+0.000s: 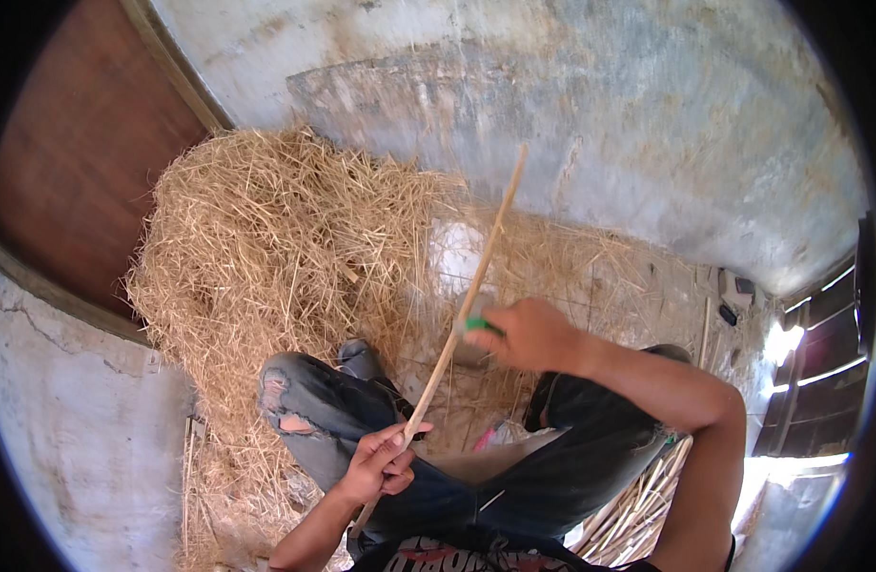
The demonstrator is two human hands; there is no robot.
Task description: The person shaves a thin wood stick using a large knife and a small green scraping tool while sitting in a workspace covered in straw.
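Observation:
A long, pale wooden stick (442, 367) slants up and away from my lap, its far tip in front of the wall. My left hand (379, 465) is closed around its lower part, with the thumb along the stick. Partway up, my right hand (535, 336) grips a small green-handled tool (480, 326) against the stick's right side. The tool's working end is blurred, so its exact kind cannot be made out. The stick's near end passes below my left hand beside my thigh.
A large heap of straw-like shavings (285, 229) lies at the left, by a brown door panel (76, 143). A stained wall (629, 124) rises ahead. Thin sticks (638, 505) are bundled by my right leg. Small dark objects (733, 291) sit on the floor at the far right.

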